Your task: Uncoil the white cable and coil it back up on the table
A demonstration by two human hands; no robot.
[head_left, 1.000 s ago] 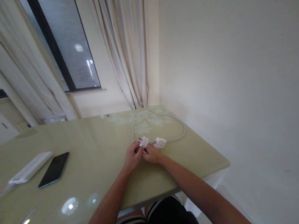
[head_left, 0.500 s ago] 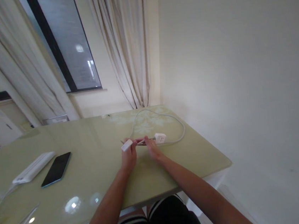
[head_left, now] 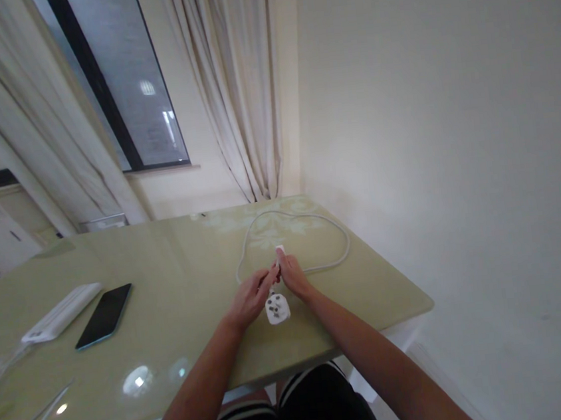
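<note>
A white cord (head_left: 311,219) lies in a loop on the pale green table (head_left: 182,327). Its white plug (head_left: 277,309) rests prongs-up on the table just in front of my hands. My left hand (head_left: 250,297) has its fingers pinched on the cord right above the plug. My right hand (head_left: 293,275) is closed around the small white socket block at the cord's other end, whose top edge shows above my fingers. Both hands meet at the middle of the table's right half.
A black phone (head_left: 104,315) lies face up at the left, beside a white power strip (head_left: 61,313) with its cable running off the left edge. Curtains (head_left: 237,87) and a window stand behind. A bare wall is close on the right.
The plug went from my left hand's grip down onto the table in front of me. My right hand closed over the socket block and the loop of cord widened.
</note>
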